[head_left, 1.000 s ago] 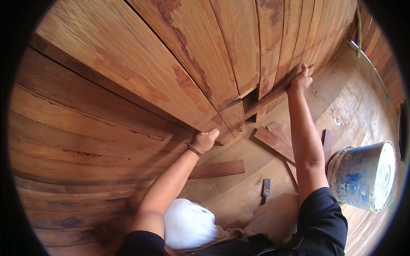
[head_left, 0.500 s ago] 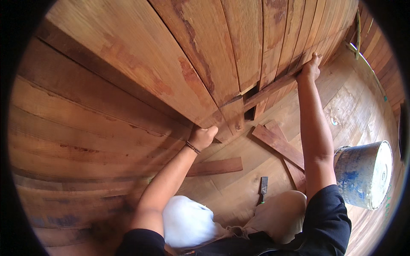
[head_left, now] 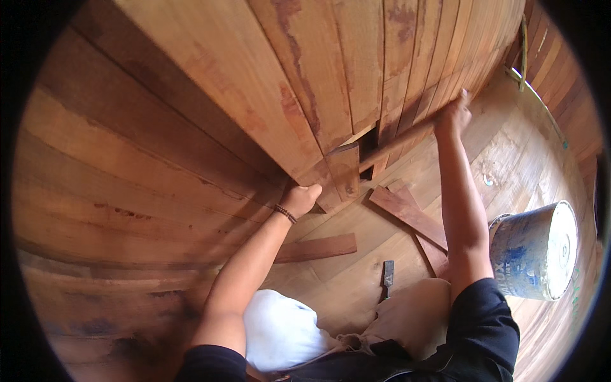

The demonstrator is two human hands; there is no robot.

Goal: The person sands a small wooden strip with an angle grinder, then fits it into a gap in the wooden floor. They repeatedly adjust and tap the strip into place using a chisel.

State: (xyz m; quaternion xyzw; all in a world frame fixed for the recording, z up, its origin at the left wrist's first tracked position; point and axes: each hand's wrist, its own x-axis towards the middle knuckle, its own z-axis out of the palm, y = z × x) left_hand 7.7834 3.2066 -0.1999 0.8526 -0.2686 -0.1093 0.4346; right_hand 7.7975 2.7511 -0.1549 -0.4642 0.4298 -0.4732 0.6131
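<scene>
My left hand, with a beaded bracelet on the wrist, is closed at the lower end of a wide wooden plank in the wall. Its thumb lies on the plank's face; the other fingers are hidden. Farther off to the right, my right hand is wrapped round one end of a narrow wooden slat, slightly blurred. The slat's other end reaches a dark gap at the foot of the wall planks. Beside this gap, a short wooden block stands against the lower plank ends.
Loose board offcuts lie crossed on the wooden floor, and another strip lies nearer. A chisel-like flat tool rests by my right knee. A paint-stained bucket stands at the right. Curved plank walling rises on the left.
My right hand has come slightly nearer, bringing its end of the slat down with it. My left hand stays at the plank's end. The whole view has shifted a little.
</scene>
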